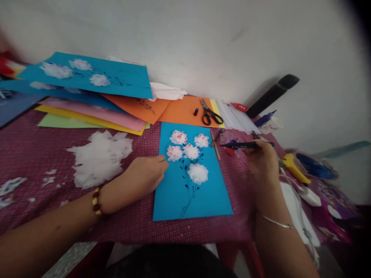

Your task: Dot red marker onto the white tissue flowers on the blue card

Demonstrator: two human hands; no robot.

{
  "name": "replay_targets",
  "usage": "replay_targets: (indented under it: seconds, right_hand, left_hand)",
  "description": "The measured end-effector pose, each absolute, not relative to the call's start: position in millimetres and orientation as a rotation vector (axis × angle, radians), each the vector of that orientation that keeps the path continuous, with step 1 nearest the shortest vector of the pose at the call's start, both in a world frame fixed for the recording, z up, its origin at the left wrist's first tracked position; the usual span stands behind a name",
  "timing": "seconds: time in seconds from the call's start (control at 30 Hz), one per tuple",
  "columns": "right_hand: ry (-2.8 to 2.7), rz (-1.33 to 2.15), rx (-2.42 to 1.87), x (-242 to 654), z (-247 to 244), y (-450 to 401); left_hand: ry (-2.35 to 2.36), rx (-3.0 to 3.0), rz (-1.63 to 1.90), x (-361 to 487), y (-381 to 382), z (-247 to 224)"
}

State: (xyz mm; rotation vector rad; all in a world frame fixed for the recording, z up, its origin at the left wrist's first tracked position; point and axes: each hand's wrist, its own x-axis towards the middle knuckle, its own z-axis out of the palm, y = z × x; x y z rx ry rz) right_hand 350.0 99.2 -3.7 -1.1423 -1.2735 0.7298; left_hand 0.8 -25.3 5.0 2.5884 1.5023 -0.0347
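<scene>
Blue card with tissue flowers lies steadied under the left hand, fingers pressed flat, while the right hand pinches a marker.

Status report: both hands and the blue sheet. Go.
Left hand flat on blue sheet edge. Right hand grips black pen, off the sheet. Scissors lie behind.

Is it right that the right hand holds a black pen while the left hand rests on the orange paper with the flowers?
Not quite. The head view shows the left hand resting on the blue paper with the flowers, not orange. The right hand does hold the black pen.
</scene>
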Motion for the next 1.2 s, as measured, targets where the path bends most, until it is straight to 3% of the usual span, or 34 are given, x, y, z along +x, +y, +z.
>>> replay_targets:
  seconds: [0.33, 1.2]
  right_hand:
    - [-1.206, 0.994, -0.984, 276, -11, 64]
    - [-1.242, 0.996, -1.042, 281, -22, 70]
  left_hand:
    - [1.495, 2.627, 0.074, -1, -25, -5]
    - [1.497, 2.576, 0.07, -1, -24, -2]
